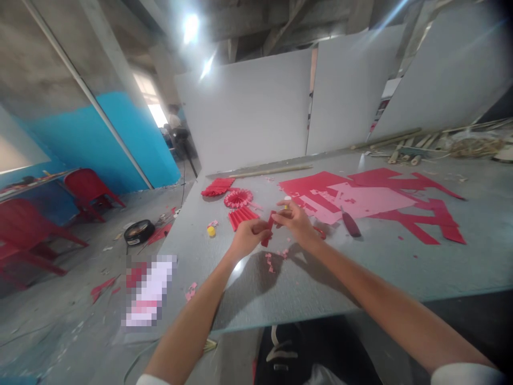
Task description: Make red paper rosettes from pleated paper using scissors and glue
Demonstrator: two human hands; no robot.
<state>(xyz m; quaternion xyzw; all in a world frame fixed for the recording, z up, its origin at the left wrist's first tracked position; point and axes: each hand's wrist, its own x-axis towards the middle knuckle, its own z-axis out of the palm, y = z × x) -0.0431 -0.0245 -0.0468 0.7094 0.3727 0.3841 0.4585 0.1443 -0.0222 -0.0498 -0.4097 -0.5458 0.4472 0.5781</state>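
Both my hands pinch a narrow folded strip of red paper (269, 229) just above the table. My left hand (250, 238) grips its left side and lower part; my right hand (294, 220) holds its upper end. Behind my left hand lies a pleated red paper piece (241, 217). Beyond that sit a round pleated paper rosette (238, 198) with a pink edge and another red pleated piece (217, 186). Orange-red scissors handles (320, 232) show partly behind my right wrist. Small pink paper scraps (270, 262) lie beneath my hands.
Red and pink paper sheets (372, 199) spread over the table's right side, with a dark red-handled tool (351, 223) on them. A yellow cap (211, 231) lies at left. Bamboo pieces (404, 155) are at the back right. Red chairs (92, 187) stand left.
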